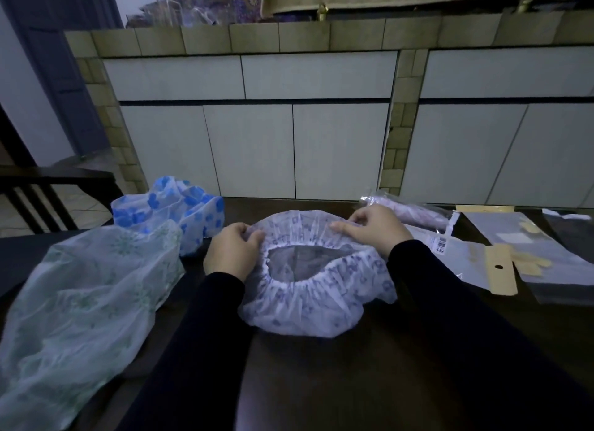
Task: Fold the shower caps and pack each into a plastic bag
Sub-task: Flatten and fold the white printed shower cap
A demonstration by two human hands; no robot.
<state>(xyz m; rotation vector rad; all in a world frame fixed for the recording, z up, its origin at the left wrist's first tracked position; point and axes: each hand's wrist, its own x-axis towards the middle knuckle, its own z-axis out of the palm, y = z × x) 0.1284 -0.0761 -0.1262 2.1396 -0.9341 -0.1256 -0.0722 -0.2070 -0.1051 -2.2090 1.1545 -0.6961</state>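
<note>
A white shower cap with a purple print (308,302) lies open side up on the dark table (321,382), its elastic rim showing. My left hand (231,250) pinches the cap's left edge. My right hand (374,228) grips its far right edge. A green-patterned cap (83,295) lies at the left, a blue-flowered cap (173,212) behind it. Several flat plastic bags (475,257) with tan header cards lie at the right. A bag holding a packed cap (414,213) sits behind my right hand.
A tiled counter front with white panels (289,141) rises just beyond the table's far edge. A dark chair back (48,189) stands at the far left. Bare tabletop shows in front of the cap, between my sleeves.
</note>
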